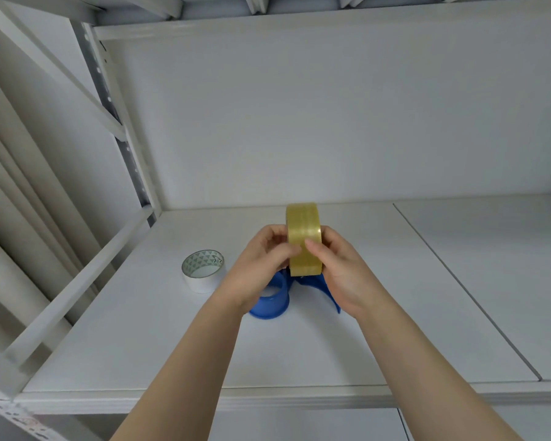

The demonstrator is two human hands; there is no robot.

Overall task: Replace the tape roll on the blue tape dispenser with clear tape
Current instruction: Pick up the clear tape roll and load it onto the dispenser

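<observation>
On the shelf [395, 313], the clear tape roll [303, 240] stands on edge between the left hand [261, 265] and right hand [341, 268], above the tape dispenser [272, 300], with another tape roll [203, 270] lying flat to the left.

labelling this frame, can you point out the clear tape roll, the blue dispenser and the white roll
clear tape roll [303, 224]: head view, outer wound face near the top
blue dispenser [272, 305]: head view, round front drum
white roll [201, 283]: head view, outer side wall
</observation>
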